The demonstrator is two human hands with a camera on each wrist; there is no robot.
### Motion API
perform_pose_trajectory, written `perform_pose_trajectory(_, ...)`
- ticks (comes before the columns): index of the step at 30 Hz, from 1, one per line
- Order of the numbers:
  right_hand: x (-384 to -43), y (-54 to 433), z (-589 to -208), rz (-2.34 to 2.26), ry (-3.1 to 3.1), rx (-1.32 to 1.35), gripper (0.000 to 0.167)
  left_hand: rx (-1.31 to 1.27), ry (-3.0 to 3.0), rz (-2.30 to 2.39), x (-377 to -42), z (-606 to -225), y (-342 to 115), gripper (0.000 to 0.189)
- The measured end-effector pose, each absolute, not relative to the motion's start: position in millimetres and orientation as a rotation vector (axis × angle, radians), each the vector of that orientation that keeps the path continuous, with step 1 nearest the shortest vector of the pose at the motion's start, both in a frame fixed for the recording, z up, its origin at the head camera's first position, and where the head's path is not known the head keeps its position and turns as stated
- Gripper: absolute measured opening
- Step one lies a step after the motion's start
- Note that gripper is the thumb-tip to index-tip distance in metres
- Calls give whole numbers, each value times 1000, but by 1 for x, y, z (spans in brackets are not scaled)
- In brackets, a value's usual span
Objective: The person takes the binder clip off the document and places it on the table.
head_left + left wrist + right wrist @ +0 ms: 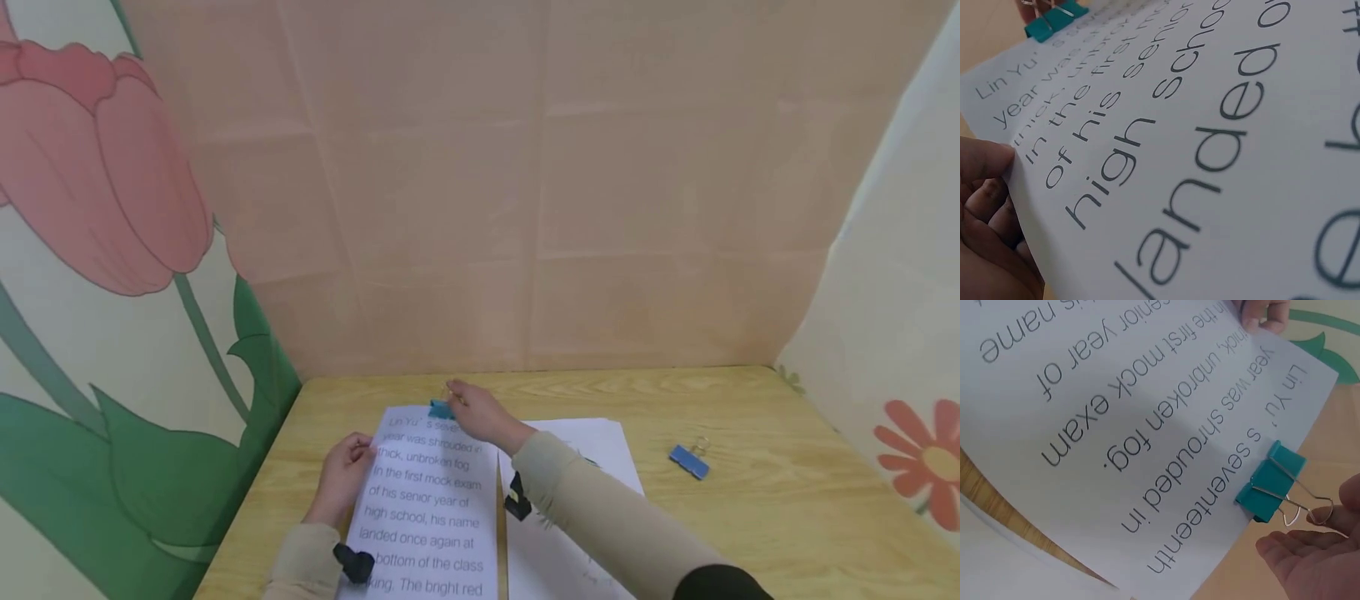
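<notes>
My left hand (345, 475) pinches the left edge of a printed sheet of paper (427, 508), thumb on top, the other fingers curled beneath (991, 219). A teal binder clip (1272, 481) grips the sheet's top edge, its wire handles pointing away from the paper. At that clip is my right hand (483, 412), with thumb and forefinger at the end of a wire handle in the right wrist view. The sheet is lifted and tilted in the left wrist view. Whether other sheets lie under it is hidden.
A second white sheet (562, 550) lies to the right, partly under my right forearm. Farther right a blue binder clip (690, 462) rests on the wooden table (780, 533). A pinkish cloth (540, 208) hangs behind, with flower-printed panels at both sides.
</notes>
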State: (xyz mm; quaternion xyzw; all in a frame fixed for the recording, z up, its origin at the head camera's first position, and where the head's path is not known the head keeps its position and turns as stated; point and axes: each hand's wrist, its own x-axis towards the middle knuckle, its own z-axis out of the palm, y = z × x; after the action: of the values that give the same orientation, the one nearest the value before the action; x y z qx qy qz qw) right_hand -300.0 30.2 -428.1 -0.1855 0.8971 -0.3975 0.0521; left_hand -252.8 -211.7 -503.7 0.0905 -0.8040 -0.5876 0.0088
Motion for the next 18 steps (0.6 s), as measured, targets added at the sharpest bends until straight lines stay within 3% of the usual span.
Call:
perform_pose_trajectory(13,-307,41,-439,-1403,2506,-582,45,315,-2513,-1836,-249,-509,-213,16)
perform_pose_trajectory(18,-313,48,-440,-1586,2362,-534,54,328,-2504,-1822,-248,-509,-212,16)
